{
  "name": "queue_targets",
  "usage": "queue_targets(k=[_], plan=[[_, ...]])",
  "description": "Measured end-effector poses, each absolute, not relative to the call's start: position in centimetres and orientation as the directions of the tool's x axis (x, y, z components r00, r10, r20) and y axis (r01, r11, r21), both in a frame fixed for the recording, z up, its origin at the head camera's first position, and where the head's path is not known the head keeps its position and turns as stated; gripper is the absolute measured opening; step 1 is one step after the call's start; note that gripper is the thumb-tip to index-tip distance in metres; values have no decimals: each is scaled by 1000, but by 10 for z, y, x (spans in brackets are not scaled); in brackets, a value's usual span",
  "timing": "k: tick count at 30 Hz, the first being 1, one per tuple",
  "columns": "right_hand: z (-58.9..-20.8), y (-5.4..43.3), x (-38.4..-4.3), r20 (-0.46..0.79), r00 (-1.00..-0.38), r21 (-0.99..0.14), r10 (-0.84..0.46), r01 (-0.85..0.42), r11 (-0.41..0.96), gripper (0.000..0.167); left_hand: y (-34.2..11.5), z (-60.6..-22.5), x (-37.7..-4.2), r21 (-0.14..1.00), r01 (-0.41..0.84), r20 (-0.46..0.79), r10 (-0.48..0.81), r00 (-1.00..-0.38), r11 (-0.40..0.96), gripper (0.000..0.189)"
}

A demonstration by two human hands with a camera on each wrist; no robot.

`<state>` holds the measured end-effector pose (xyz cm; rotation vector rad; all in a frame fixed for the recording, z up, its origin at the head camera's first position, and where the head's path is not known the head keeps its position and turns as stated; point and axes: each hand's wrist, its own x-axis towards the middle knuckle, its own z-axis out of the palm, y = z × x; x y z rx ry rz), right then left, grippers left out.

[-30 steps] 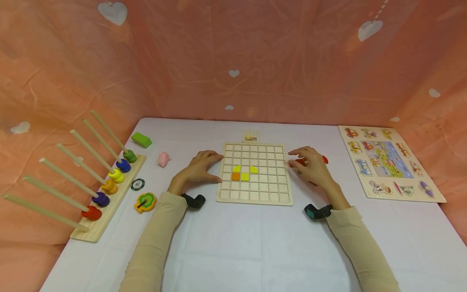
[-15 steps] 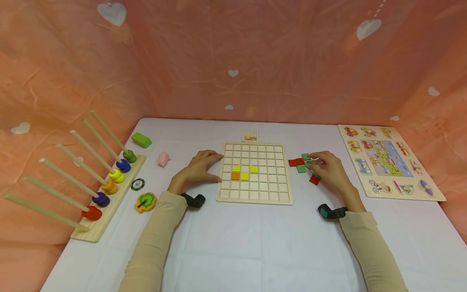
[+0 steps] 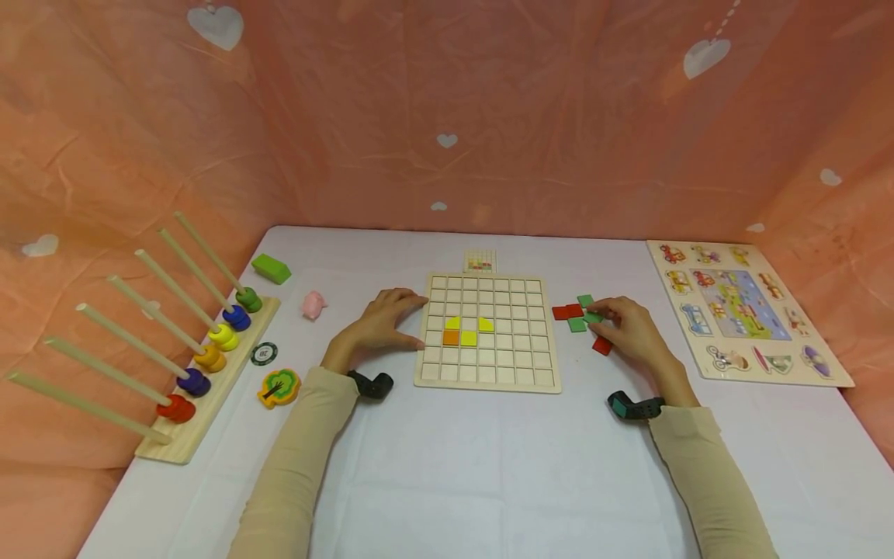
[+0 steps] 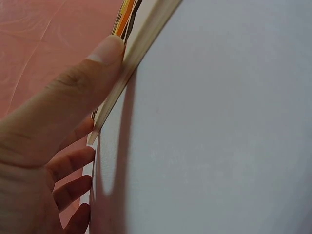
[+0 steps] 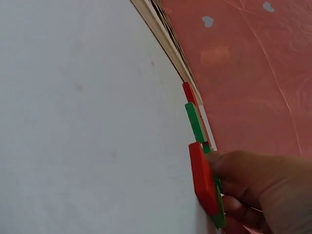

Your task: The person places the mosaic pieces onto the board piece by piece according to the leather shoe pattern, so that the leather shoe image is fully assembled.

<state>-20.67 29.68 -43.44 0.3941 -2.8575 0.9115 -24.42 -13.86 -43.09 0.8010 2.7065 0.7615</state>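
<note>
My left hand (image 3: 380, 320) rests at the left edge of a wooden grid board (image 3: 517, 373), its thumb and index fingertip touching the rim. In the left wrist view the thumb (image 4: 105, 53) lies against that edge, the other fingers spread apart. Yellow pieces (image 3: 469, 338) and an orange square (image 3: 452, 338) sit in the board's cells. My right hand (image 3: 632, 330) is right of the board among loose red and green tiles, thumb and index finger pinching a green tile (image 3: 594, 317). A red tile (image 3: 602, 346) lies below the thumb; another red tile (image 3: 561, 313) lies nearer the board.
A small pattern card (image 3: 480, 261) lies behind the board. On the left are a peg stand (image 3: 209, 388) with coloured rings, a green block (image 3: 271, 268), a pink pig figure (image 3: 313, 305), a chip (image 3: 264, 353) and a tree piece (image 3: 279, 387). A picture puzzle (image 3: 747, 310) lies right.
My right hand has drawn back to the right from the board's edge, uncovering the red and green tiles, and its fingertips have settled at a green one. My left hand has stayed put.
</note>
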Motion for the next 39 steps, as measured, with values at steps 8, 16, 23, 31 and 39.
queue_targets(k=[8,16,23,31,39], plan=[[-426,277,-208,280,-936,-615,-213,-345,709,24,-140,-434,-247,528,435,-74,550,-832,729,82],[-416,216,-209,447,-826,-600,-343,-561,571,21,-139,-433,-246,540,419,-83,542,-837,730,83],[-421,164,-202,458,-776,-608,-434,-630,483,15,-139,-434,-246,542,415,-85,539,-838,731,81],[-437,127,-191,407,-727,-591,-553,-671,447,11,-139,-434,-246,544,437,-64,554,-830,717,82],[-449,115,-188,410,-664,-528,-625,-732,431,10,-139,-432,-245,545,424,-74,545,-835,724,82]])
